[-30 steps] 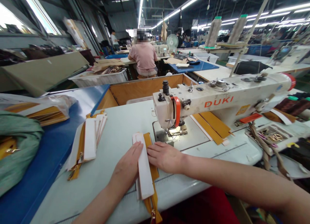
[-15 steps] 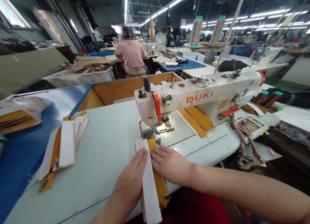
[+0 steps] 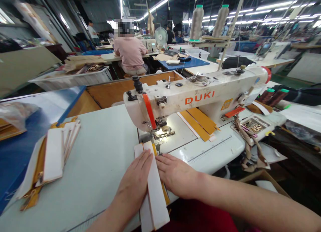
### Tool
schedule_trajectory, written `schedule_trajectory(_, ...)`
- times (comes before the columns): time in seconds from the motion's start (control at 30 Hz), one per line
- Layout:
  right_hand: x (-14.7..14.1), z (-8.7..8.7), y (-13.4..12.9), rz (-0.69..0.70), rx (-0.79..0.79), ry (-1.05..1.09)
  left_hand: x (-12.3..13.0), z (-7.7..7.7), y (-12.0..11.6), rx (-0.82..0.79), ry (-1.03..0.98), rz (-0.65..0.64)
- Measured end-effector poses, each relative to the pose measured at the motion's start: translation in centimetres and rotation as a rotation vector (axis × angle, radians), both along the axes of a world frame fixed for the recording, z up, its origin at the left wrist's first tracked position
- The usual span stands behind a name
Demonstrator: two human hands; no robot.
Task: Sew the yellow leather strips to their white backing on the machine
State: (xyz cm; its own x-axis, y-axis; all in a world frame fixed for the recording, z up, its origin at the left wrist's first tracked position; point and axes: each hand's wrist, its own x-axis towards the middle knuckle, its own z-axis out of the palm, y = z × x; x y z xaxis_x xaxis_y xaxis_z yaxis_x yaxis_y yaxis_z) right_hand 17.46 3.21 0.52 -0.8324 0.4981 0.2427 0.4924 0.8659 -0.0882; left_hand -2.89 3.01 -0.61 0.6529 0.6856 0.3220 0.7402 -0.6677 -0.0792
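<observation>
pressing flat fingers (image 3: 142,161) apparently onto a white strip (image 3: 157,192)

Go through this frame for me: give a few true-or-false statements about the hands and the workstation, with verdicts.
The left hand rests on a white strip. True.
The right hand grips the machine's handwheel. False: it lies flat on the sewing table beside the strip.
The DUKI sewing machine has a lit needle area. True.
A bundle of white strips with yellow zippers lies left of the hands. True.
A co-worker in a pink top faces the camera. False: their back is turned to it.
</observation>
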Motion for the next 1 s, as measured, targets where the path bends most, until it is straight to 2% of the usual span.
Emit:
schedule_trajectory(0.23, -0.4, -0.2, -0.6, -0.023, -0.013, 0.034, -0.6, -0.4, 0.1, -0.057, -0.034, -0.024)
schedule_trajectory(0.43, -0.3, -0.2, -0.7, -0.021, -0.015, 0.029, -0.8, -0.7, 0.8, -0.016, -0.035, -0.044)
schedule_trajectory(0.6, -0.3, 0.1, -1.0, -0.033, -0.064, 0.031, -0.4, -0.6, 1.1, 0.147, -0.034, -0.058)
schedule_trajectory(0.83, -0.5, 0.0, -1.3, -0.061, -0.072, 0.047, -0.8, -0.8, 1.4, 0.071, 0.058, -0.074)
schedule_trajectory(1.0, -0.3, -0.3, -1.2, -0.060, -0.085, 0.066, -1.0, -1.2, 1.5, 0.128, 0.091, -0.074)
